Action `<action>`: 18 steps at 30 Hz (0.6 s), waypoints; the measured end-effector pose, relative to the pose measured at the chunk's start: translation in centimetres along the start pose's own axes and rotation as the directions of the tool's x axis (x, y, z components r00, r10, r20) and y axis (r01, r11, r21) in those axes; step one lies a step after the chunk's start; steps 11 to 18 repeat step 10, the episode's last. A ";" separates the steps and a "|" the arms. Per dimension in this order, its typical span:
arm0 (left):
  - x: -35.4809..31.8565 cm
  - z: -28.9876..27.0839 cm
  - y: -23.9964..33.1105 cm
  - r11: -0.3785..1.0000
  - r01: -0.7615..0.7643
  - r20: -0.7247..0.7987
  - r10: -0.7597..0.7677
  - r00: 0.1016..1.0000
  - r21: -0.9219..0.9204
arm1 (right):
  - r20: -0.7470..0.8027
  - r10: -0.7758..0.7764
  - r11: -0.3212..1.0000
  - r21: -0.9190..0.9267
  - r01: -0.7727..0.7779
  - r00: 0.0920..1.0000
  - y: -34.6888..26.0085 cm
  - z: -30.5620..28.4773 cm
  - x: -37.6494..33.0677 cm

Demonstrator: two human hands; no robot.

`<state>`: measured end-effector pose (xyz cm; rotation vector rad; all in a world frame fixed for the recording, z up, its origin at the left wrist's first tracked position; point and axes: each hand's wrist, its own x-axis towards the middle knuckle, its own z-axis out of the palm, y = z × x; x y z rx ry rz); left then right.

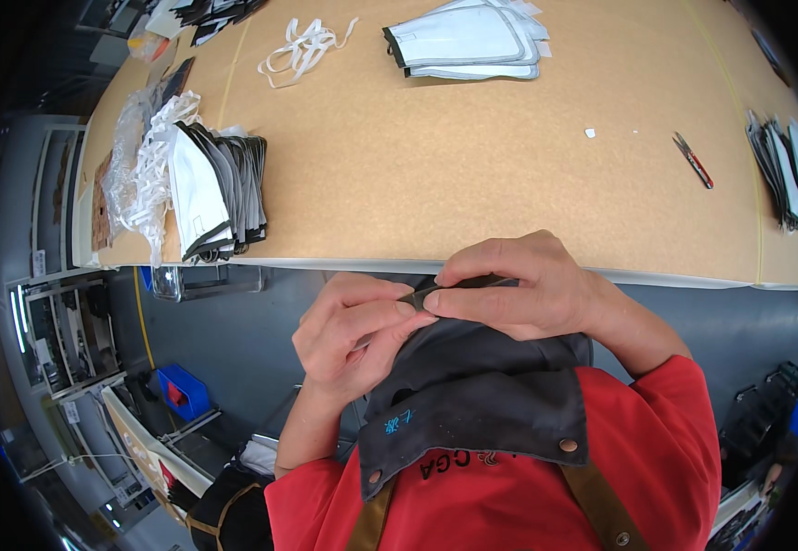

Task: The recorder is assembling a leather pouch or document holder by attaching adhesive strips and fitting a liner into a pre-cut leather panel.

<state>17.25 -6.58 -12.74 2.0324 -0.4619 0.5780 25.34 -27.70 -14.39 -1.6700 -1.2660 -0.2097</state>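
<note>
In front of my chest, just off the table's near edge, my left hand [355, 332] and my right hand [526, 289] are close together. Thumb and fingers of each pinch a narrow dark strip of fabric [417, 297]. Most of it is hidden by my fingers, and against the dark apron [472, 409] its full shape cannot be made out. On the table, left of my hands, stands a thick stack of white and grey fabric panels [220, 188] with black edges.
The brown-topped table [472, 184] also holds white tape [305, 50], a flat pile of pale panels [468, 41], red-handled thread snips [693, 161], a white scrap [590, 133] and more panels [785, 174] at right. Tangled white strips [156, 161] lie left. A blue bin [183, 390] sits below.
</note>
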 end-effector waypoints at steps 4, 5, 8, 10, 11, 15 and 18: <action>-0.1 0.0 -0.2 0.999 0.013 -0.002 -0.013 1.000 -0.041 | -0.009 0.087 0.993 0.080 -0.086 0.996 0.0 0.1 0.0; -0.2 0.0 -0.3 0.998 0.033 0.001 -0.033 0.999 -0.060 | -0.021 0.164 0.974 0.162 -0.159 0.986 0.0 0.3 -0.2; -0.2 -0.3 0.0 0.995 0.064 0.044 -0.061 0.997 -0.075 | -0.057 0.171 0.965 0.211 -0.155 0.984 0.2 0.5 -0.3; 0.0 -0.3 -0.2 0.998 0.023 0.025 -0.022 0.999 -0.052 | -0.068 0.101 0.980 0.178 -0.087 0.993 0.7 0.8 -0.5; 0.0 -0.3 -0.2 0.998 0.023 0.025 -0.022 0.999 -0.052 | -0.068 0.101 0.980 0.178 -0.087 0.993 0.7 0.8 -0.5; 0.0 -0.3 -0.2 0.998 0.023 0.025 -0.022 0.999 -0.052 | -0.068 0.101 0.980 0.178 -0.087 0.993 0.7 0.8 -0.5; 0.0 -0.3 -0.2 0.998 0.023 0.025 -0.022 0.999 -0.052 | -0.068 0.101 0.980 0.178 -0.087 0.993 0.7 0.8 -0.5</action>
